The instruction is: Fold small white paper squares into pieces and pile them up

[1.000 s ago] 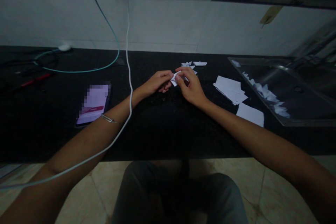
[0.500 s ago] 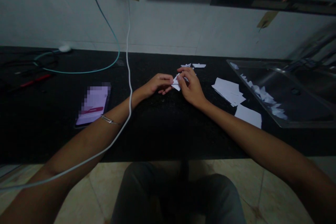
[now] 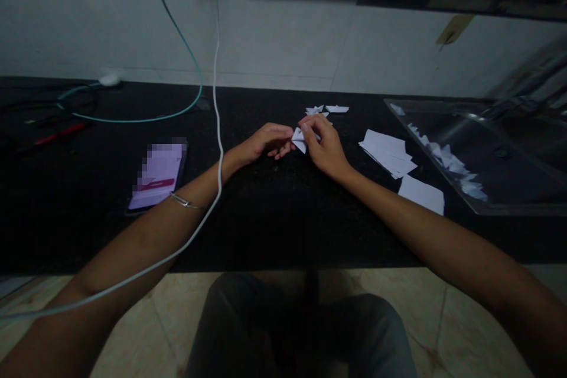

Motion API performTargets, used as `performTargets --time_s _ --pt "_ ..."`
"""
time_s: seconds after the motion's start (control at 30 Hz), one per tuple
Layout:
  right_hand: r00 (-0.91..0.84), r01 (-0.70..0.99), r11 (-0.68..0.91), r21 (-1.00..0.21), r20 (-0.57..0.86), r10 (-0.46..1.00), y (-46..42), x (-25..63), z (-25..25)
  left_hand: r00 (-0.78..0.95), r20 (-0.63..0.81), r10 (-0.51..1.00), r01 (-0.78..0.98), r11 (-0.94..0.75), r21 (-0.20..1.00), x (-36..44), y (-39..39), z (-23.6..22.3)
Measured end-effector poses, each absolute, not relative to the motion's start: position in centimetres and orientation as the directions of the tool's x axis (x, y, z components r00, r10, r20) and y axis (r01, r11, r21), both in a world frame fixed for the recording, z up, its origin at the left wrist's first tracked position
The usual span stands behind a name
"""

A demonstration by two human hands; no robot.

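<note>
A small white folded paper (image 3: 300, 140) is held above the dark counter, its creased flap pointing down toward me. My right hand (image 3: 325, 147) pinches its right side between thumb and fingers. At the paper's left edge, the thumb and forefinger of my left hand (image 3: 264, 143) press together, and the other fingers curl loosely below. Just behind my right hand lie several small folded paper boats (image 3: 337, 109), partly covered by its fingers. Flat white paper sheets (image 3: 387, 152) are stacked to the right, with another sheet (image 3: 423, 195) nearer my right forearm.
A phone (image 3: 157, 180) lies beside my left forearm. A white cable (image 3: 217, 100) hangs across that arm. Teal cable (image 3: 133, 121) and a red pen-like item (image 3: 59, 134) are on the left. More folded papers (image 3: 447, 159) line the edge of a metal sink (image 3: 522, 209) on the right.
The folded paper has turned slightly and shifted a little right with my right hand. My left fingertips have slid to its left edge, covering less of it.
</note>
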State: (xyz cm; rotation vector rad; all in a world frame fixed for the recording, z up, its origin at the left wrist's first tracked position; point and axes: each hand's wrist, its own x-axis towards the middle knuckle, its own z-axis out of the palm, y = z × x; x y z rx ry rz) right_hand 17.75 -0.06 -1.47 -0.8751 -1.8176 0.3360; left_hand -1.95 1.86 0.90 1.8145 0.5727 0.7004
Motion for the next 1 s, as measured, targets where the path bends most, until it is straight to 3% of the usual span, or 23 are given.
performTargets --time_s 0.5,1.0 --pt "-0.209 0.408 0.716 -0.567 0.705 0.677 -0.32 17.62 -1.29 0.720 0.195 0.666 0.087 -0.367 0.926 -2.08 1.32 0.90" --pt "-0.229 0.196 0.623 -0.757 0.582 0.780 -0.21 18.18 -1.21 0.615 0.170 0.770 -0.053 -0.175 0.983 -1.75 2.09 0.09"
